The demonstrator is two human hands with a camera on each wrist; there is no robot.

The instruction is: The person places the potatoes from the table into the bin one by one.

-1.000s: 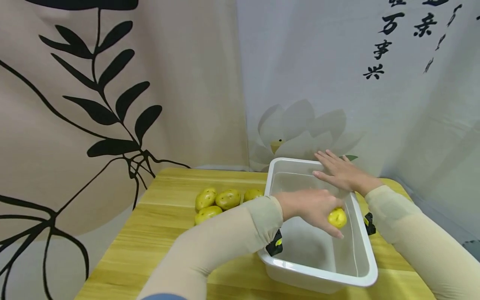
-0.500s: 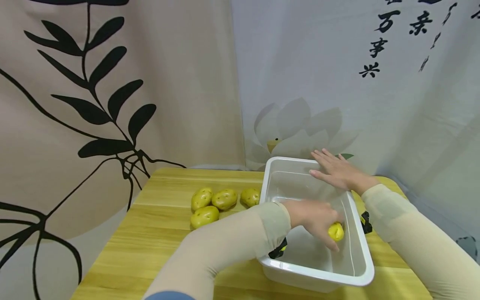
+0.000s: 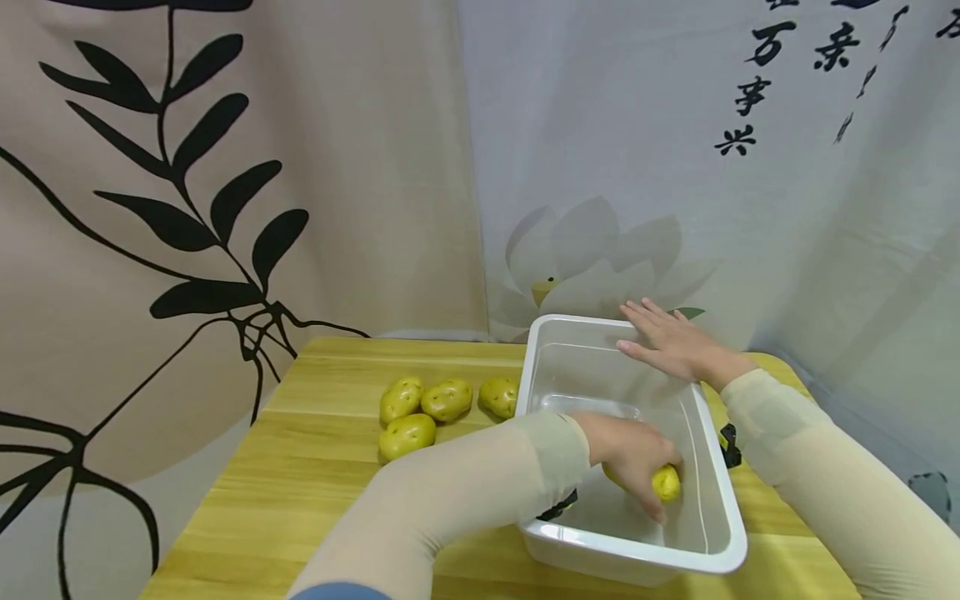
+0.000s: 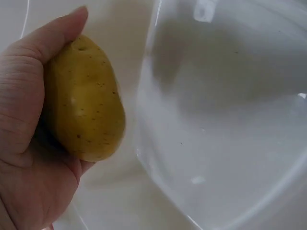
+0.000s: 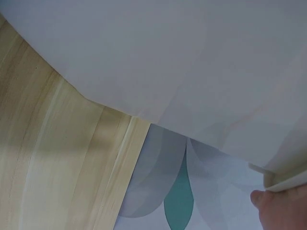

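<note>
Over the last second the left hand (image 3: 636, 454) is sinking deeper into the white tub (image 3: 630, 546) and shifting slightly toward 6 o'clock, carrying the held potato (image 4: 85, 103) with it; the right hand (image 3: 672, 342) is keeping its place on the rim at 1 o'clock; this is appearing, by judgement, to be a lowering step inside the tub, with the grasp not yet being released.

The left hand is grasping the potato, its thumb curling over one end; the potato is sitting within the tub walls, toward 5 o'clock of the tub's centre; whether it is touching the tub floor, one cannot tell; the right hand is resting with fingers extended and spreading over the rim, seemingly bracing it.

Four loose potatoes (image 3: 446, 401) are lying on the tabletop (image 3: 300, 500), toward 10 o'clock from the tub, the same count as before; the nearest is showing just beside the tub wall.

The tabletop is displaying a yellowish wood grain, the tub occupying its 3 o'clock side; behind, a beige cloth (image 3: 375, 183) is hanging toward 11 o'clock, bearing a black plant print (image 3: 202, 297); a whitish cloth (image 3: 570, 100) is hanging toward 1 o'clock, bearing a faint lotus print (image 3: 588, 250) and black characters (image 3: 752, 97).
</note>
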